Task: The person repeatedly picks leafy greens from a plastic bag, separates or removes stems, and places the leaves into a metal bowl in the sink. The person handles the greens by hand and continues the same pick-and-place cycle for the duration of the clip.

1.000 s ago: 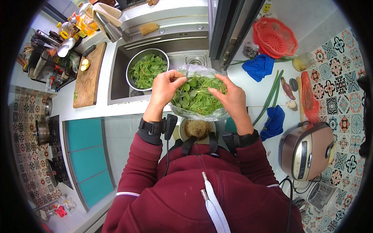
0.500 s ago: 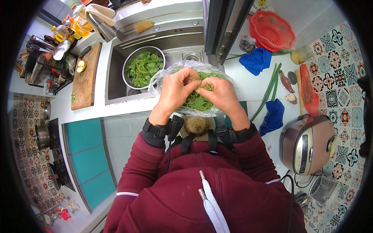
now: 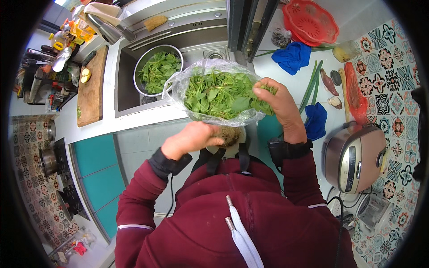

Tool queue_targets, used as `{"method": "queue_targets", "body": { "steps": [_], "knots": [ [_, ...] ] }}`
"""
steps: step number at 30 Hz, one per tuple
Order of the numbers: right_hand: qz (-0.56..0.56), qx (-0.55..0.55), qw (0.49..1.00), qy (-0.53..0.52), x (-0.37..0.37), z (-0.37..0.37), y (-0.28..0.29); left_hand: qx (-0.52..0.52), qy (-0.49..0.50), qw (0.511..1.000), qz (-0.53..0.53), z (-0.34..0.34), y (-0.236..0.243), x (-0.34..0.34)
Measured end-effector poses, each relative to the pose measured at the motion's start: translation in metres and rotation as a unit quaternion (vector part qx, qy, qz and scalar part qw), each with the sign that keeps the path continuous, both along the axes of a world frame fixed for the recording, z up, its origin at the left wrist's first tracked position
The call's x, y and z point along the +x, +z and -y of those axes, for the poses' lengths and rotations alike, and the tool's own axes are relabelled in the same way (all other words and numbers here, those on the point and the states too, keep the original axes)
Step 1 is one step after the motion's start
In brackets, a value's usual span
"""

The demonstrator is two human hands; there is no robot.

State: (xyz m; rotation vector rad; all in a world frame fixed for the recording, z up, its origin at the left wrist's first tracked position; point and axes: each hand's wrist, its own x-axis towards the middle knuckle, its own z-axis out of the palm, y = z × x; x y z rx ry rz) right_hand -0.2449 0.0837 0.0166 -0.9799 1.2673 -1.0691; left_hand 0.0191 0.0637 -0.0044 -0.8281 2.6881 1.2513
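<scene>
A clear plastic bag (image 3: 174, 89) full of leafy greens (image 3: 214, 94) lies open at the sink's near edge. At its right end my right hand (image 3: 284, 107) is closed, thumb and fingers pinched on some greens. My left hand (image 3: 190, 139) is below the bag's near side, thumb and fingers apart, with nothing visible in it. Just beyond its fingertips, lower down, is a round pale container (image 3: 241, 134) with brownish contents, partly covered by the hand and bag. More picked greens (image 3: 160, 71) fill a round metal basin (image 3: 137, 82) inside the sink.
The steel sink (image 3: 123, 96) has a faucet (image 3: 105, 29) at its far left. Left of it lies a cutting board (image 3: 91, 98) with a cut yellow-skinned piece (image 3: 85, 75). On the right are a red basket (image 3: 313, 24), blue cloths (image 3: 292, 58), scallions (image 3: 313, 87) and a rice cooker (image 3: 355, 156).
My hands, together over the bag before, have separated. The left moved down and left toward the pale container; the right moved right to the bag's end. The view shifted slightly.
</scene>
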Motion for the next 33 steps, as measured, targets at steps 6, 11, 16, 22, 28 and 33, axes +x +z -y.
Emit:
{"method": "queue_targets", "body": {
  "steps": [6, 11, 16, 22, 28, 33],
  "knots": [
    [0.087, 0.008, 0.995, -0.056, -0.01, -0.005, -0.014, -0.073, 0.156, 0.975, -0.143, 0.016, -0.02, -0.008],
    [0.025, -0.021, 0.999, -0.043, 0.0, -0.011, -0.016, -0.183, 0.294, 0.933, -0.095, 0.062, -0.037, -0.018],
    [-0.158, -0.009, 0.987, 0.021, 0.014, -0.007, -0.012, -0.198, 0.227, 0.952, -0.054, 0.075, -0.044, -0.033],
    [-0.383, -0.206, 0.9, 0.015, 0.04, 0.002, -0.018, -0.205, 0.187, 0.951, -0.139, 0.063, -0.011, -0.033],
    [-0.45, -0.179, 0.873, 0.053, 0.052, 0.015, -0.023, 0.0, 0.218, 0.966, -0.136, 0.057, 0.01, -0.027],
    [-0.502, -0.294, 0.812, 0.051, 0.044, 0.014, -0.021, 0.326, 0.241, 0.899, -0.165, 0.064, 0.005, -0.024]
  ]
}}
